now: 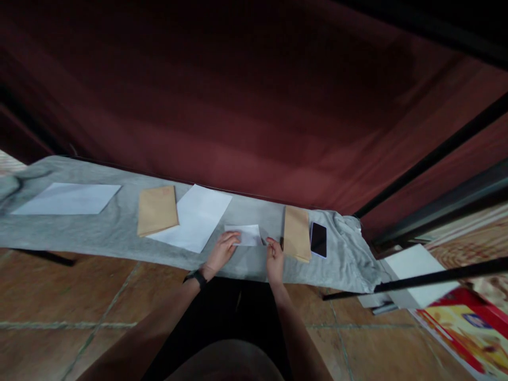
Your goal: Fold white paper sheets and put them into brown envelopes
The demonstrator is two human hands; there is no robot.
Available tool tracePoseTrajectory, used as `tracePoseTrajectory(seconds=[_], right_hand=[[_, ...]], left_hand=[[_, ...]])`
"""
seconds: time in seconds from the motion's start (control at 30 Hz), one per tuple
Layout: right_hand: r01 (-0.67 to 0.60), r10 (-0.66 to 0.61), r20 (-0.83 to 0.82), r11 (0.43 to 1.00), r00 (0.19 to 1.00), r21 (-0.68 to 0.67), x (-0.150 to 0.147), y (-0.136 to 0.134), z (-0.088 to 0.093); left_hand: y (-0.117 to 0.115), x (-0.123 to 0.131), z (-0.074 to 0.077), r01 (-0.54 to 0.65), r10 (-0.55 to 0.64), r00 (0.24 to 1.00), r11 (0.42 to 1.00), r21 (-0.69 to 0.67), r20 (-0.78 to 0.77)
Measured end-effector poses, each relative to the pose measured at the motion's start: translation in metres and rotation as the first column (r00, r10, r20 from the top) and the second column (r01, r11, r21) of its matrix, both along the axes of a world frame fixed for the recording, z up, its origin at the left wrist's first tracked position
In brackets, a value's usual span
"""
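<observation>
A small folded sheet of white paper [248, 234] lies on the grey cloth in front of me. My left hand [223, 252], with a dark watch on its wrist, has its fingers closed on the paper's left part. Just off the paper's right edge, my right hand [274, 260] is closed, thumb and forefinger pinched together. Whatever is between those fingertips is too small to make out. A brown paper envelope [297, 233] lies right beside my right hand. Left of my left hand, a larger white sheet [198, 214] is partly under another brown envelope [157, 210].
A phone [318, 239] rests right of the nearer envelope. Another white sheet [69, 198] lies at the far left of the cloth-covered table [119, 238]. Dark red fabric [222, 132] rises behind it. Black bars [428, 159] and a red-yellow box [468, 333] are on the right.
</observation>
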State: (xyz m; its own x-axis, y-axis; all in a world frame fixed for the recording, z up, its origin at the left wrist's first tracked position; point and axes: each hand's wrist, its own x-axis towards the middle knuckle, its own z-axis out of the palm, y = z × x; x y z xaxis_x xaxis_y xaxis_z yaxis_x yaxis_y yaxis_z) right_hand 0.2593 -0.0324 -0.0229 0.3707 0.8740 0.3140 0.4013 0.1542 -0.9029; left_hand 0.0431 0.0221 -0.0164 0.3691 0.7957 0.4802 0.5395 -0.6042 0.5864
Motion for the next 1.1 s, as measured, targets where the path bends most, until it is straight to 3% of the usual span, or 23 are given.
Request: tracePoseTrajectory(seconds=[0.1, 0.27, 0.4, 0.5, 0.77, 0.9, 1.1], right_hand=[[-0.113, 0.112, 0.192, 0.994, 0.975, -0.007, -0.012, -0.004, -0.002], [-0.218, 0.236, 0.526, 0.971, 0.817, -0.097, -0.034, -0.002, -0.004], [-0.182, 0.265, 0.702, 0.964, 0.661, -0.192, -0.041, -0.006, -0.013], [-0.152, 0.254, 0.761, 0.967, 0.597, -0.204, -0.042, -0.011, -0.018], [-0.128, 0.199, 0.808, 0.98, 0.555, -0.153, -0.044, -0.016, -0.019], [-0.074, 0.136, 0.811, 0.991, 0.569, -0.114, -0.038, -0.02, -0.021], [-0.002, 0.116, 0.798, 0.99, 0.591, -0.142, -0.023, -0.028, -0.022]], left_hand=[[-0.002, 0.0, -0.013, 0.079, -0.079, 0.997, 0.995, -0.056, 0.013], [0.002, 0.002, -0.01, 0.202, -0.209, 0.974, 0.976, -0.087, -0.082], [0.002, 0.0, -0.006, 0.171, -0.186, 0.953, 0.982, -0.082, -0.24], [-0.009, 0.0, -0.005, 0.124, -0.138, 0.93, 0.99, -0.062, -0.341], [-0.051, 0.015, -0.021, -0.066, 0.086, 0.863, 0.996, 0.058, -0.498], [-0.055, 0.013, -0.027, -0.153, 0.182, 0.846, 0.983, 0.098, -0.501], [-0.057, 0.002, -0.022, -0.205, 0.213, 0.842, 0.976, 0.071, -0.495]])
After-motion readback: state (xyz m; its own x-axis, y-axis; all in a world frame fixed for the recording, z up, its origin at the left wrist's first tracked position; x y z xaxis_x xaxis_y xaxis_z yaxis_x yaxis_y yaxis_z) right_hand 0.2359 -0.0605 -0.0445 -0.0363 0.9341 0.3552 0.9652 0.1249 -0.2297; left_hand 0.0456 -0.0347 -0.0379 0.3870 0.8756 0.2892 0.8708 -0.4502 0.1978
